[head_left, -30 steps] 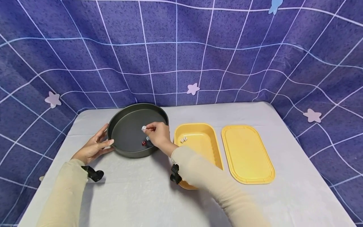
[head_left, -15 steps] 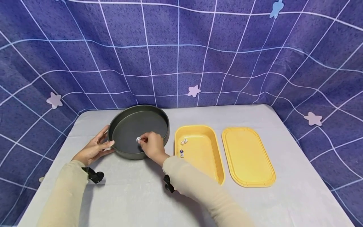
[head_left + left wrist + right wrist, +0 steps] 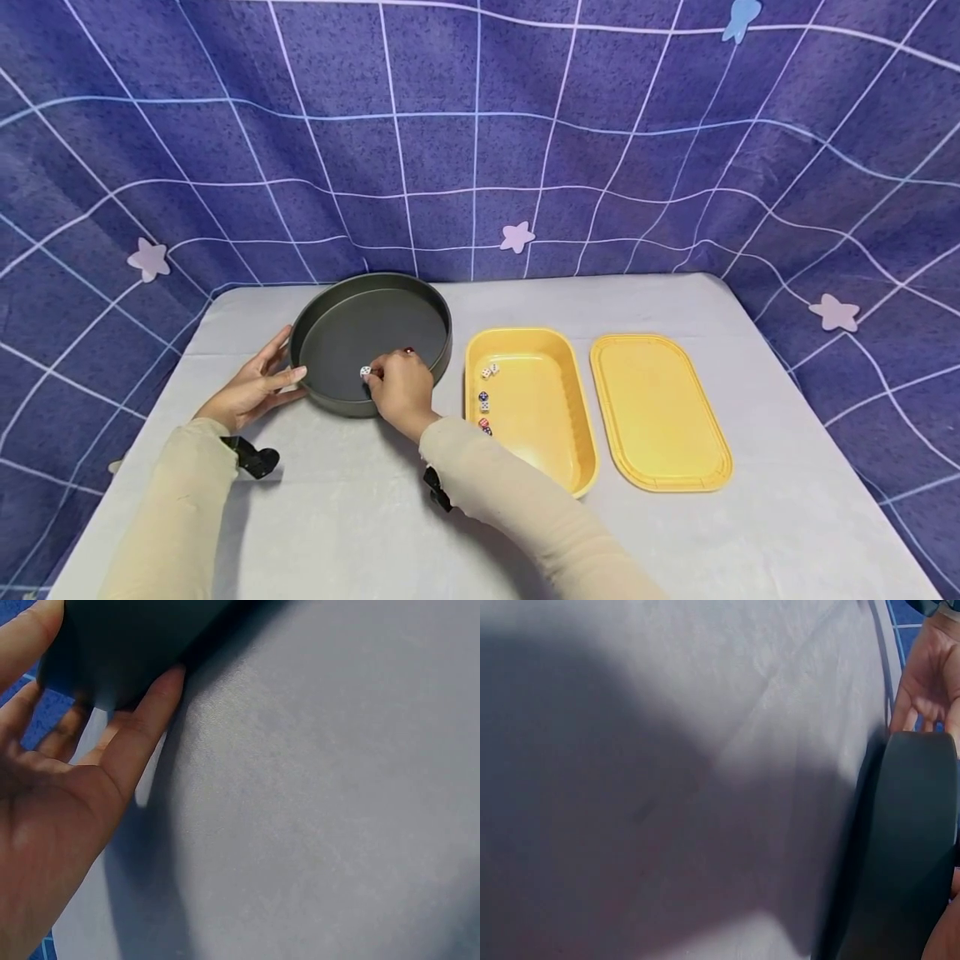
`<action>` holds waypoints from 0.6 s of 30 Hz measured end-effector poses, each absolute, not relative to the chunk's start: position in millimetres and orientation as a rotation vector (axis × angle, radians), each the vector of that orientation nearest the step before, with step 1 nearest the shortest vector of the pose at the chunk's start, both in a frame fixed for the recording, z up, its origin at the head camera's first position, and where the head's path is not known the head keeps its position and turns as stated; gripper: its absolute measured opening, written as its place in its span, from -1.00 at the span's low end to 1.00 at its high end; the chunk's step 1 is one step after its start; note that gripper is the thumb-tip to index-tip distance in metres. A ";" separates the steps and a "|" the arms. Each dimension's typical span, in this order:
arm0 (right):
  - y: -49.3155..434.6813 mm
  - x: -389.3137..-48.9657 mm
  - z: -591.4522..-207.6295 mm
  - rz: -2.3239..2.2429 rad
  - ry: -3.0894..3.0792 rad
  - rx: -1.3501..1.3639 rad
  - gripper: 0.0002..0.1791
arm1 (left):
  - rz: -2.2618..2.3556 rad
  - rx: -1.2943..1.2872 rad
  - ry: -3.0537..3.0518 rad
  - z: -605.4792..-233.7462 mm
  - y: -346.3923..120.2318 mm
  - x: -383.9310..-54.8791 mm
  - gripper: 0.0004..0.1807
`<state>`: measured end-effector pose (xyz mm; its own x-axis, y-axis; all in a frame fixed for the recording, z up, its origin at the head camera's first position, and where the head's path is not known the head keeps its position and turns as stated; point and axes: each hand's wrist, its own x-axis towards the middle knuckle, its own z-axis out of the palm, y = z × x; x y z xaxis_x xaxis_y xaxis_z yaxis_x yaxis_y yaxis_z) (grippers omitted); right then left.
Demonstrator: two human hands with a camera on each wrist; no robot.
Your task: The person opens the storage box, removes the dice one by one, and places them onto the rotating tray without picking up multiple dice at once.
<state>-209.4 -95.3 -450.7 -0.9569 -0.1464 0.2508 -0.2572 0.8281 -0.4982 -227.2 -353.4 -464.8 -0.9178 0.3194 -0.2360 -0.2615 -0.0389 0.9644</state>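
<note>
Right hand [image 3: 397,387], fingers curled, is pinched on a white die [image 3: 365,371] inside the pan [image 3: 420,312]; the pan's wall is touched by the left hand [image 3: 251,387], fingers straight.

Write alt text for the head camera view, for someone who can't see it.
A person's right hand pinches a white die inside a dark round pan, while the left hand rests against the pan's outer wall. To the right on the grey table, a yellow tub holds several dice beside its yellow lid.
</note>
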 end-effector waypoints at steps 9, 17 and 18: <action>-99.1 -208.3 -454.0 0.776 -2.798 0.278 -0.87 | 2.024 0.067 1.855 -465.8 -353.2 -227.5 0.02; -91.7 -208.2 -448.4 0.798 -2.831 0.359 -0.78 | 2.015 0.062 1.868 -466.8 -352.8 -226.5 0.01; -90.0 -209.0 -447.0 0.832 -2.837 0.375 -0.77 | 2.017 0.061 1.867 -466.8 -353.0 -226.3 0.01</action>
<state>-209.0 -90.0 -447.0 -0.9555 -0.1933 0.2230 -0.2831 0.8136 -0.5079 -226.3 -353.0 -466.8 -0.9229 0.3096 -0.2288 -0.2519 -0.0362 0.9671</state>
